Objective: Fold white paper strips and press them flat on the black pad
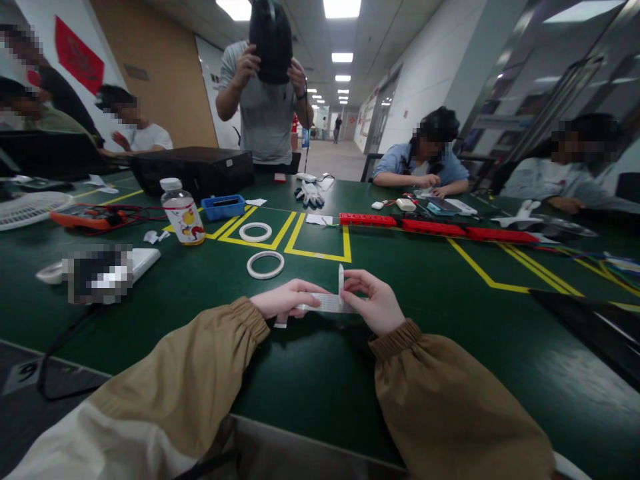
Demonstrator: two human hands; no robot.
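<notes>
Just above the table, my left hand (287, 299) holds a flat whitish piece with fine printed lines (330, 303); it looks like a small carton or a folded paper. A short pale end of it (281, 321) sticks out below that hand. At its other end, my right hand (375, 301) pinches a thin white upright piece (341, 283) between thumb and fingers. Whether this is a flap or a tape roll seen edge-on, I cannot tell. Two white tape rolls, one nearer (265, 265) and one farther (255, 232), lie flat beyond my left hand.
On the green table (310, 373) stand a capped bottle (183, 213), a blue tray (223, 207) and a black case (193, 170). Red strips (433, 228) lie across the back right, near gloves (310, 195). A dark panel (595, 333) is at right. Other people sit or stand around.
</notes>
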